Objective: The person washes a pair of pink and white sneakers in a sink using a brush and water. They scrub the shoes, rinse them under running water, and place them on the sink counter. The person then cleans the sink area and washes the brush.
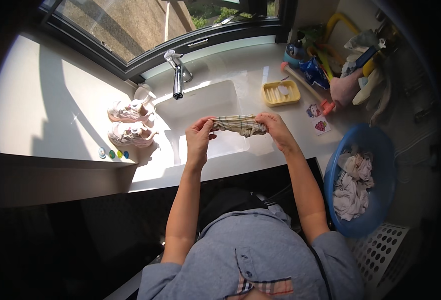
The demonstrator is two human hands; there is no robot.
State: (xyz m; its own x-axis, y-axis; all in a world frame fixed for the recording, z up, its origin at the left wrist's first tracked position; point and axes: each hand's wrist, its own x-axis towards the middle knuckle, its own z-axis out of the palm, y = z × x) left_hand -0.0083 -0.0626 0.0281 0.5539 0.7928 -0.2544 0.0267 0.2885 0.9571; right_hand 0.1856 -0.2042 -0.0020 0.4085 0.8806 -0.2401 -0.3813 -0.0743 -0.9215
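Observation:
A small checked cloth garment [239, 125] with a gathered lower edge is stretched between my hands. My left hand [198, 137] pinches its left end, and my right hand [275, 129] grips the right end. Both hold it up over the white sink basin [205, 99], whose middle it partly hides. Behind the basin a chrome faucet [178, 77] stands with its spout toward the sink.
Left of the sink sit two light-coloured shoes [130, 133] and several round stickers [111, 153]. A yellow soap dish [267, 99] and a stick with pink ends [305, 86] lie right. Further right, a blue basin [383, 180] holds crumpled clothes [351, 195] above a perforated white basket [383, 243].

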